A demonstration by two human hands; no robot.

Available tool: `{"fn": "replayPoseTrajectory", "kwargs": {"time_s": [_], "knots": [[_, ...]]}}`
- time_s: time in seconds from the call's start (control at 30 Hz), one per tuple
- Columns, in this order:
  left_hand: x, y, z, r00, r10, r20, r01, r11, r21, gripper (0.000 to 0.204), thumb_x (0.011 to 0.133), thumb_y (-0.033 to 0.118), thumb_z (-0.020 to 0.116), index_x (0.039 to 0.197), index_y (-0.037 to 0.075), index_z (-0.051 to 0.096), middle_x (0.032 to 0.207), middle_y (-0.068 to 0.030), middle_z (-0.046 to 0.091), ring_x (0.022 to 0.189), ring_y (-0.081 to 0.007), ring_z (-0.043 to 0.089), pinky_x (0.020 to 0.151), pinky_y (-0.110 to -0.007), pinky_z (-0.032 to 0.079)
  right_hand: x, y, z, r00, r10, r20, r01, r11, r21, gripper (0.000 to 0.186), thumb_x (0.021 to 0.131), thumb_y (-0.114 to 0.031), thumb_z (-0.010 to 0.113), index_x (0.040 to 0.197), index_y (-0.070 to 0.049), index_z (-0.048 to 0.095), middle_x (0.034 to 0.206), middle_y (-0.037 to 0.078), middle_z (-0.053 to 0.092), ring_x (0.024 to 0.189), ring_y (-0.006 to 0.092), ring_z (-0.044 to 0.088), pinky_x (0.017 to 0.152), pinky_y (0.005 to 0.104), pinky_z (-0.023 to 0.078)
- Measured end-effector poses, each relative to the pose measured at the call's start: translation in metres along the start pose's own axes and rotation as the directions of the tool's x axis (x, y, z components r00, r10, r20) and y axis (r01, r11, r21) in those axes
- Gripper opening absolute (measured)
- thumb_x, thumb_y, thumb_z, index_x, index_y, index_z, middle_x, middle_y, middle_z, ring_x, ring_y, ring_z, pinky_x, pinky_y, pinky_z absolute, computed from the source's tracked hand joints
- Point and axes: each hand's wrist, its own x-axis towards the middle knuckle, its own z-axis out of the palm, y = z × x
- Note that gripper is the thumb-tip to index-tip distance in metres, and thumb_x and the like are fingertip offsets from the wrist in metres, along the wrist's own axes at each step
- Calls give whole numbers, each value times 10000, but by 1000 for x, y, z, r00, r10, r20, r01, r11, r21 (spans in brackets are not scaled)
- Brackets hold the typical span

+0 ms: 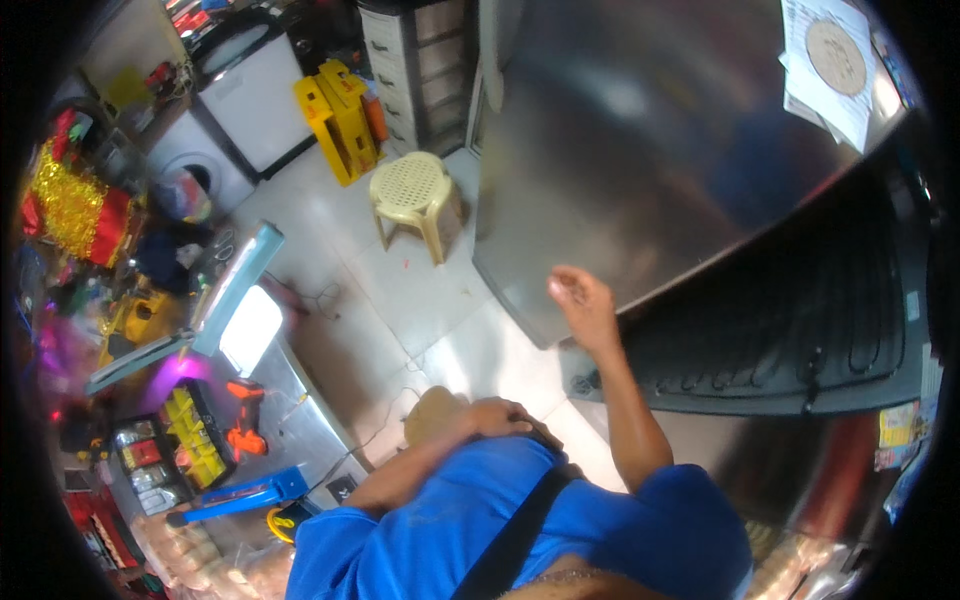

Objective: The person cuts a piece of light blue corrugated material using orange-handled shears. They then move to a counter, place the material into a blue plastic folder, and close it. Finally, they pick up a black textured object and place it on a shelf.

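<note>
My right hand [585,305] is raised beside the lower corner of a large dark-grey metal appliance, which looks like a refrigerator [640,130]. Its fingers are curled in toward the thumb, and anything small between them is too blurred to make out. Black tubing runs over the appliance's back panel [760,330], to the right of that hand. Across the front of my waist, below my blue shirt, lies my left hand [495,415]. Its fingers rest loosely against my clothing with no object visible in them.
A cream plastic stool [412,185] stands on the tiled floor near yellow cases [342,120]. Papers with a round disc [836,58] lie on the appliance. The left workbench [305,425] holds an orange cordless drill [245,415], a parts organizer [192,435] and a blue tool [245,495].
</note>
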Motion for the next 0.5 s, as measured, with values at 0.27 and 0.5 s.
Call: {"fn": "replayPoseTrajectory", "kwargs": {"time_s": [0.27,0.5], "knots": [[32,-47,-98,996,60,-60,-57,997,50,531,864,529,610,1093,59,707,1134,-178,678,1086,-348,619,960,-418,474,160,-121,48,926,-357,-122,375,906,194,427,897,-172,701,1241,39,562,1150,139,642,1051,190,622,929,330,498],[44,-113,-228,956,208,209,-248,949,193,558,880,577,584,1086,75,714,1118,-166,684,1078,-346,617,959,-422,471,349,-160,82,820,-420,-389,378,908,-182,690,889,-469,669,1236,104,509,1089,206,624,1031,232,615,917,361,490]]}}
